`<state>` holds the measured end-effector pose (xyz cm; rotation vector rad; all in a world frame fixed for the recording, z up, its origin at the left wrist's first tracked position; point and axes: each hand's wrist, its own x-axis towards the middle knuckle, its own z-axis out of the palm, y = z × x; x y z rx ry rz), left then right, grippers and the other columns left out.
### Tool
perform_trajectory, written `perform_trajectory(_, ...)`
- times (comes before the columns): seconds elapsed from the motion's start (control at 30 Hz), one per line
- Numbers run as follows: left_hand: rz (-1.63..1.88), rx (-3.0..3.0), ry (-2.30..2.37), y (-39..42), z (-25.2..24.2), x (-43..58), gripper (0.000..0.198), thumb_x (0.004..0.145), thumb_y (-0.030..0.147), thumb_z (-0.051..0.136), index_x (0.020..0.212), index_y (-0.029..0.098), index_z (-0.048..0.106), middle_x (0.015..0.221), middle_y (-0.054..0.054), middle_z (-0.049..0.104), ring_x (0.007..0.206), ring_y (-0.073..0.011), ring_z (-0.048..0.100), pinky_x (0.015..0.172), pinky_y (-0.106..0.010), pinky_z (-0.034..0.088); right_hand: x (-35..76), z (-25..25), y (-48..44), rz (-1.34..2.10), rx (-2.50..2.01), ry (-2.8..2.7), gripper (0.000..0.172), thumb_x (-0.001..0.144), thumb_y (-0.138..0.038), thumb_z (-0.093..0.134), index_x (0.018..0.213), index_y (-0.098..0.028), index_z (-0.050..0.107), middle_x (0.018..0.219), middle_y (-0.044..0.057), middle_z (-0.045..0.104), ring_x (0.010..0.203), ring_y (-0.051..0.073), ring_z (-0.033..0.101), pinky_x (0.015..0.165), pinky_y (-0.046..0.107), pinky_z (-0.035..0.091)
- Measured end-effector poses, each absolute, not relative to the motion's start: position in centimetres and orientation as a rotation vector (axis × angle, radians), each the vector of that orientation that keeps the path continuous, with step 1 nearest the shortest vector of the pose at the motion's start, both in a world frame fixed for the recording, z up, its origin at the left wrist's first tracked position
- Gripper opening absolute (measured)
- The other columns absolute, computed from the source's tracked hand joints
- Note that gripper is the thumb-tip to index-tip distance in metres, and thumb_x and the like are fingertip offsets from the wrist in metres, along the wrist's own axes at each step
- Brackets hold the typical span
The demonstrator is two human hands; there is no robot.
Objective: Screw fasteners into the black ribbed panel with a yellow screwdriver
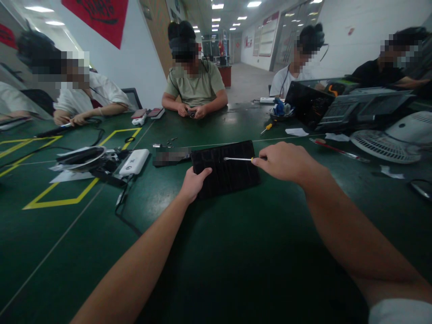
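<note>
A flat black rectangular panel (232, 175) is tilted up off the green table in front of me. My left hand (195, 183) grips its left edge, thumb on the near face and the other fingers hidden behind. In my right hand (286, 162) is a screwdriver (239, 159) with a thin metal shaft and a bit of yellow at its handle. The shaft points left across the panel's face; whether the tip touches it I cannot tell. Most of the handle is hidden in my closed fingers.
Left of the panel lie a white power bank (134, 163), cables and a round coil (83, 158). A white fan (388, 144), a red pen-like stick (339, 150), a yellow-handled screwdriver (267, 128) and a grey metal case (364, 110) are at the right. Several people sit around the table.
</note>
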<state>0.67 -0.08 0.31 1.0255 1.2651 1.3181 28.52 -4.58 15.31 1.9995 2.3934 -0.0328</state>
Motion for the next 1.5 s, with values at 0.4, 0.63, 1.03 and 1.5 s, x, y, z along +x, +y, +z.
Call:
perform_trajectory(0.4, 1.314, 1.018, 1.283, -0.34, 0.77, 0.95, 0.039, 0.069, 0.031, 0.095, 0.102, 0.018, 0.079, 0.105, -0.01, 0.086, 0.11, -0.0343, 0.082, 0.109, -0.055, 0.063, 28.43, 15.43, -5.23, -0.038, 1.952, 2.51, 0.033, 0.104, -0.037, 0.051, 0.128, -0.024, 0.069, 0.119, 0.015, 0.081, 0.099, 0.035, 0.073, 0.072, 0.04, 0.041)
perform_trajectory(0.63, 1.317, 1.029, 1.286, -0.14, 0.44, 0.78, 0.042, 0.067, 0.033, 0.096, 0.102, 0.018, 0.078, 0.106, -0.011, 0.085, 0.11, -0.0348, 0.081, 0.109, -0.056, 0.063, 28.88, 15.2, -5.11, 0.029, 1.934, 2.569, 0.032, 0.09, -0.027, 0.063, 0.121, -0.025, 0.071, 0.116, 0.011, 0.08, 0.095, 0.03, 0.07, 0.07, 0.037, 0.039)
perform_trajectory(1.03, 1.319, 1.03, 1.274, -0.18, 0.56, 0.8, 0.037, 0.071, 0.029, 0.094, 0.103, 0.018, 0.079, 0.109, -0.012, 0.086, 0.111, -0.0346, 0.082, 0.11, -0.056, 0.063, 29.31, 15.05, -4.77, 0.064, 1.966, 2.6, 0.026, 0.094, -0.036, 0.064, 0.116, -0.026, 0.076, 0.109, 0.011, 0.08, 0.092, 0.03, 0.069, 0.071, 0.038, 0.04)
perform_trajectory(1.5, 1.327, 1.022, 1.279, -0.15, 0.48, 0.9, 0.044, 0.065, 0.034, 0.096, 0.101, 0.017, 0.078, 0.102, -0.009, 0.085, 0.105, -0.0335, 0.081, 0.11, -0.057, 0.061, 29.2, 15.03, -4.67, 0.061, 2.02, 2.584, 0.026, 0.096, -0.038, 0.068, 0.116, -0.027, 0.081, 0.104, 0.01, 0.081, 0.093, 0.031, 0.071, 0.071, 0.038, 0.043)
